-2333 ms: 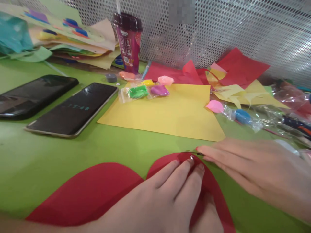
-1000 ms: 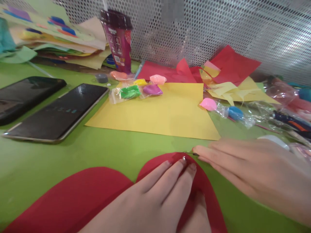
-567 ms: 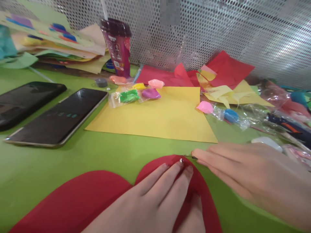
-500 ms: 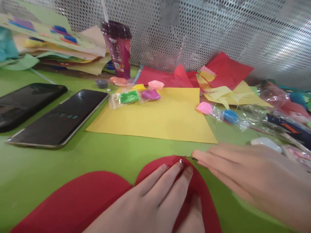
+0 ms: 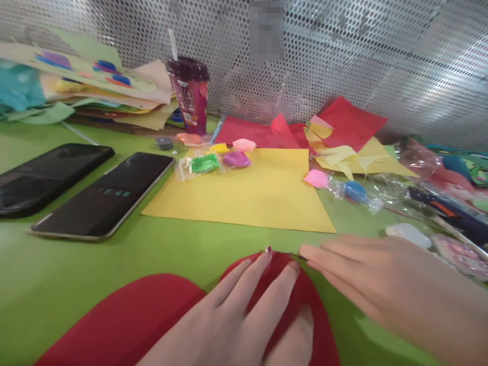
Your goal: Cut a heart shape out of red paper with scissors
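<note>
Pressed flat on a red paper heart [image 5: 137, 315] is my left hand [image 5: 236, 315], its fingers spread over the right lobe. My right hand [image 5: 373, 274] is closed to the right of the heart, its fingers pinched around a thin, dark, pointed tool [image 5: 299, 256]. Only a short length of the tool shows, and its kind cannot be made out. Its tip reaches the top edge of the heart's right lobe. The lower part of the heart runs out of view.
Beyond the heart lies a yellow sheet [image 5: 244, 198] with small clay packets [image 5: 205, 163] on it. Two phones [image 5: 107, 198] lie at left, near a purple cup [image 5: 189, 96]. Red paper scraps [image 5: 353, 122] and a white oval object [image 5: 407, 235] are at right. A perforated metal panel [image 5: 324, 61] stands behind.
The view has tilted up slightly, so the background sits lower. My left fingers have spread a little, the middle one shifting left. My right hand stays near the heart's top edge.
</note>
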The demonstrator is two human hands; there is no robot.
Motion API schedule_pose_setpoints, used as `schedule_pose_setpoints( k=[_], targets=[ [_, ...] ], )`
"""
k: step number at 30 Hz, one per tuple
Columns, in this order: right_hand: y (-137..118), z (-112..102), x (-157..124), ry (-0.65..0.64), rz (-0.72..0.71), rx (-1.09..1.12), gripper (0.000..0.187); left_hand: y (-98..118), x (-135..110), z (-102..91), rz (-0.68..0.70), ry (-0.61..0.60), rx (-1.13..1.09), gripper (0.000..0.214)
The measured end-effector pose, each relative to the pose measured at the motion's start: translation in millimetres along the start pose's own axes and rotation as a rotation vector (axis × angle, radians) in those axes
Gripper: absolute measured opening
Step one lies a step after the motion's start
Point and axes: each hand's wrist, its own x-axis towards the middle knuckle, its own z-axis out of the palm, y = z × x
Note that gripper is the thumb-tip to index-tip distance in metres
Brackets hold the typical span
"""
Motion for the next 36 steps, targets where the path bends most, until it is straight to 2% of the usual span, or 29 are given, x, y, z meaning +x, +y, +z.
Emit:
schedule_pose_setpoints(
  k=[10, 18, 25, 31, 36],
  targets=[
    [-1.2, -5.4, 3.8, 0.011, 0.005, -0.008, 0.048, -0.3, 2.2, -0.8, 0.033, 0.011, 0.037, 0.028],
    [-3.0, -9.1, 1.5, -0.052, 0.029, -0.001, 0.045, -5.4, 4.2, -8.2, 0.112, -0.082, 0.044, 0.033],
    [-3.4, -10.9, 3.5, -0.051, 0.011, 0.022, 0.037, -3.3, 3.0, -5.9, 0.089, -0.087, 0.012, 0.034],
    [-5.5, -13.1, 3.1, -0.187, 0.071, 0.032, 0.035, -2.8, 2.5, -4.9, 0.070, -0.093, 0.006, 0.033],
    [-8.1, -13.0, -0.8, -0.147, 0.073, 0.036, 0.033, -1.1, 1.6, -4.8, 0.034, -0.075, -0.008, 0.031]
  ],
)
